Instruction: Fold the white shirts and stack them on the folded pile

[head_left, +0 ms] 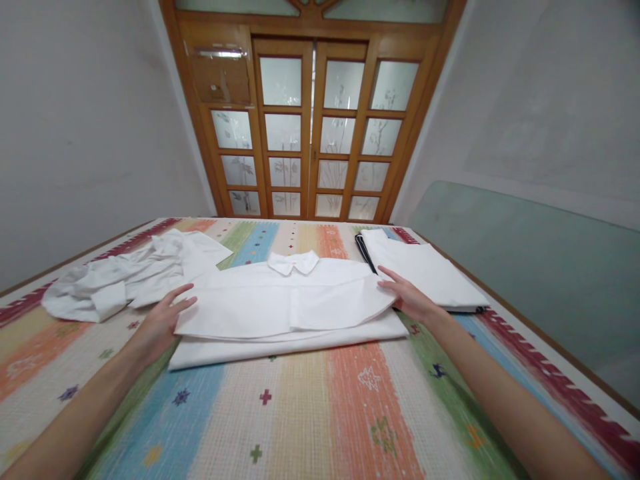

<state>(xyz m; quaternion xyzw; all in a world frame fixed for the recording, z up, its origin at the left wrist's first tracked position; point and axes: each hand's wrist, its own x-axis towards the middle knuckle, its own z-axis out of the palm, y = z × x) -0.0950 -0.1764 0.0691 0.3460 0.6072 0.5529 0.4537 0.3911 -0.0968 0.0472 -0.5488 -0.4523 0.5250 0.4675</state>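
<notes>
In the head view a white collared shirt (295, 310) lies folded in the middle of the table, its small collar (293, 262) at the far side. The lower part of the shirt is turned up over the rest as a wide flap, with its curved edge toward me. My left hand (161, 321) grips the flap's left end, index finger stretched over the cloth. At the flap's right end, my right hand (407, 297) pinches the edge, with some fingers hidden behind the fabric.
To the left lies a crumpled white garment (145, 273). A neat stack of folded clothes (423, 270), white over black, sits at the right. The striped, patterned tablecloth (300, 413) covers the table. Behind it are wooden doors with glass panes (313, 127); a greenish glass panel (525, 247) leans at the right wall.
</notes>
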